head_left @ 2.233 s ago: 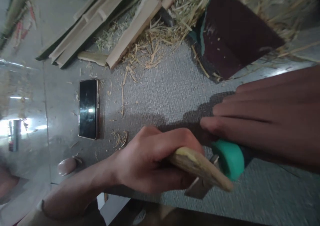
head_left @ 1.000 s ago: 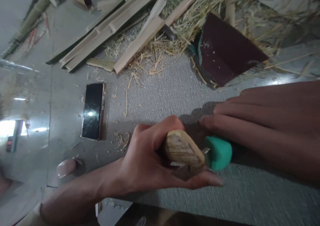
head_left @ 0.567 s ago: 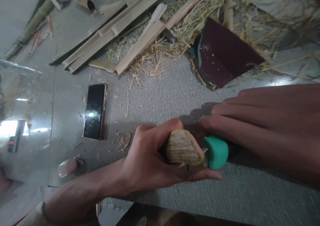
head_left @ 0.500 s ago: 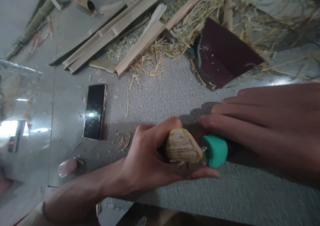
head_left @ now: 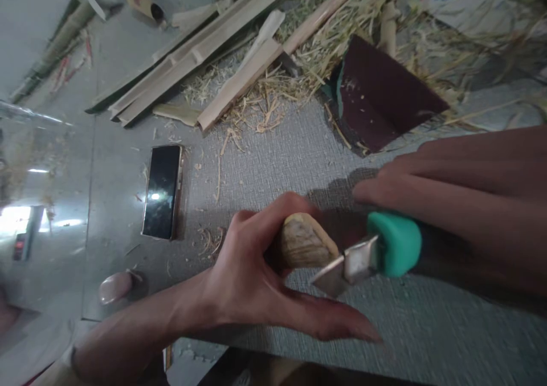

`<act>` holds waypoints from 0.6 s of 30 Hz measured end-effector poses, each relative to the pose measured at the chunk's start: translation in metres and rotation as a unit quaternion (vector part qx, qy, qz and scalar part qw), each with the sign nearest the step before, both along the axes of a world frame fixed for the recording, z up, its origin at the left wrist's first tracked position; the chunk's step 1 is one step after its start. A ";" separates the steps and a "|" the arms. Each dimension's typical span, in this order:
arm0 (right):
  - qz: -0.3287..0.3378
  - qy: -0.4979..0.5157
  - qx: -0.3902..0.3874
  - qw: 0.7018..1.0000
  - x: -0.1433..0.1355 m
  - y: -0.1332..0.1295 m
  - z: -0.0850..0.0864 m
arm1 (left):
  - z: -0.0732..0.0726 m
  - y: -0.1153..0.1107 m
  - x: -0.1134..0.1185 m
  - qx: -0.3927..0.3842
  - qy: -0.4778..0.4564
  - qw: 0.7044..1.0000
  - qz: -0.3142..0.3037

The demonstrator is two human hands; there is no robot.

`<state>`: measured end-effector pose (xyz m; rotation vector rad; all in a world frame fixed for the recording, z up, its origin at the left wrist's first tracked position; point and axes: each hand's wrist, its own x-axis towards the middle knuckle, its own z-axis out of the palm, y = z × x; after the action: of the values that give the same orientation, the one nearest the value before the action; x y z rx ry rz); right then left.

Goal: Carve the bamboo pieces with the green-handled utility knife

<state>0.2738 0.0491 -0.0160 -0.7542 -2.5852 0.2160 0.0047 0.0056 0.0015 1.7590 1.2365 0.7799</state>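
- Wooden piece, its cut end facing up, sat within the left hand, on the side toward the right hand.
- The left hand's fingers were wrapped around the wooden piece; its thumb stuck out below, apart from the wood, pointing toward the right hand.
- Between the hands was a knife with a green collar, its metal blade slanting toward the left hand, close by the wooden piece; whether they touched, I could not tell.
- The right hand was closed over the knife's dark rear part, mostly hiding it.
- Beneath both hands lay a textured grey mat.
- Thin curls lay just left of the left hand.
- A phone lay face up, farther left and beyond it.
- Beyond the left hand, split bamboo lengths lay slantwise.
- Beyond the right hand's fingertips rested a maroon sheet, flecked with crumbs.
- Straw-like shavings spread beyond both hands.
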 end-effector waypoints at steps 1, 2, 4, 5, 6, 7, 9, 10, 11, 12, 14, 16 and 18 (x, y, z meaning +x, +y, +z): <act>0.017 0.009 0.017 1.000 0.002 0.001 0.001 | 0.000 -0.002 -0.003 0.010 -0.018 1.000 -0.012; 0.025 0.008 0.022 0.999 0.003 0.002 0.002 | 0.001 -0.005 -0.005 0.020 -0.033 0.999 -0.022; 0.031 0.000 0.022 0.999 0.004 0.003 0.004 | 0.001 -0.010 -0.006 0.023 -0.044 0.998 -0.024; 0.033 -0.004 0.022 0.999 0.004 0.003 0.005 | 0.002 -0.012 -0.005 0.013 -0.041 0.999 -0.012; 0.031 -0.007 0.022 0.999 0.004 0.002 0.005 | 0.003 -0.012 -0.004 0.000 -0.040 0.999 0.003; 0.026 -0.011 0.019 0.999 0.004 0.002 0.005 | 0.003 -0.012 -0.002 -0.004 -0.052 0.999 0.012; 0.013 -0.018 0.016 1.000 0.002 0.001 0.003 | 0.005 -0.010 0.002 -0.010 -0.091 0.995 0.027; 0.004 -0.015 0.019 1.000 0.001 0.001 0.001 | 0.007 -0.008 0.004 -0.015 -0.100 0.994 0.033; -0.004 -0.009 0.022 1.000 0.000 0.000 -0.001 | 0.008 -0.006 0.005 -0.025 -0.098 0.994 0.043; -0.009 0.000 0.029 1.000 -0.001 0.000 -0.002 | 0.009 -0.005 0.006 -0.037 -0.087 0.994 0.052; -0.015 0.012 0.043 0.999 -0.003 -0.001 -0.005 | 0.012 -0.004 0.006 -0.058 -0.064 0.994 0.063; -0.019 0.004 0.053 0.998 -0.004 -0.003 -0.005 | 0.013 -0.004 0.005 -0.067 -0.050 0.994 0.068; -0.027 -0.005 0.064 0.998 -0.005 -0.005 -0.003 | 0.012 -0.005 0.004 -0.052 -0.034 0.996 0.071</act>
<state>0.2684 0.0443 -0.0193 -0.7787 -2.5561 0.0302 0.0085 0.0010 0.0137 1.5632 1.3428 0.8346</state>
